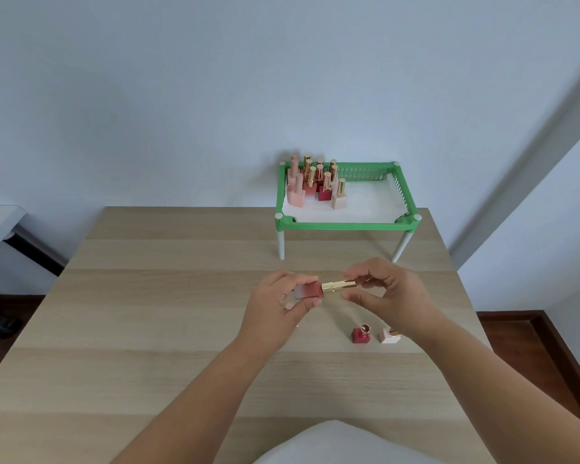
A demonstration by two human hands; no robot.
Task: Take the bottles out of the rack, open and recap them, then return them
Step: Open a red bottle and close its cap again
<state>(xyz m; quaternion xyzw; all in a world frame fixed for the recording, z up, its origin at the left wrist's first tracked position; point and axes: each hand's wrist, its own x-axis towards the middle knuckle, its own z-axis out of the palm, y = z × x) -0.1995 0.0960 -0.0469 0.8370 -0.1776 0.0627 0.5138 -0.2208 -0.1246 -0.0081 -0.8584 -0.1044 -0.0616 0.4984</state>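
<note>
Left hand [275,304] grips the pink-to-white square glass bottle [307,291], right hand [380,289] pinches its gold cylindrical cap [340,285] — twist squarely, bottle steady

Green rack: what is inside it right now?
The green rack holds a cluster of gold-capped bottles in its left rear part, on a white liner. Front bottles hide the rear ones, so no exact count.

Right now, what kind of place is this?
Probably a plain room at home, set up for a tabletop task: a light wooden table against a bare white wall, dark wood floor, and a green rack of nail polish bottles.
</note>
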